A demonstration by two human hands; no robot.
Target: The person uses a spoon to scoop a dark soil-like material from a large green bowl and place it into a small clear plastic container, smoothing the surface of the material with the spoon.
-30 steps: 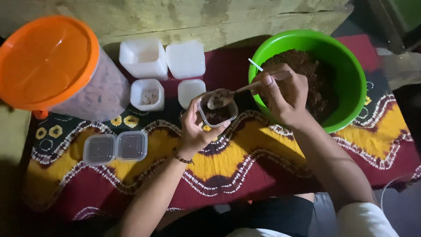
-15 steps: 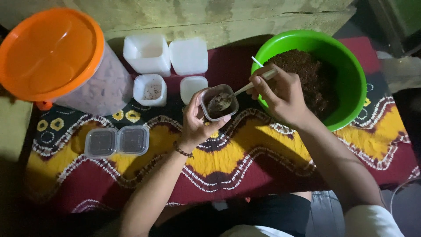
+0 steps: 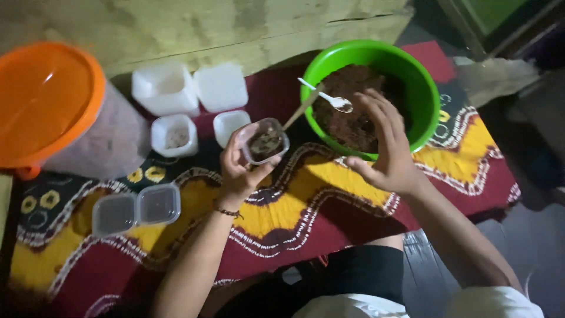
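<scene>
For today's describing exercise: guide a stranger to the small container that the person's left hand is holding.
Start at the big green bowl of brown mix on the patterned cloth. Just left of its rim, the left hand lifts a small clear square tub. Unlike the lidded tubs and white containers lying on the cloth, it is open, held in the air and part-filled with brown mix.

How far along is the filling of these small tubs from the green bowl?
Done: two lidded tubs sit closed at the near left. In hand: the left hand holds a small open tub partly filled with brown mix; the right hand is open over the green bowl, spoons resting in it. Left: the white tubs by the orange-lidded jar, and plenty of mix in the bowl.
</scene>
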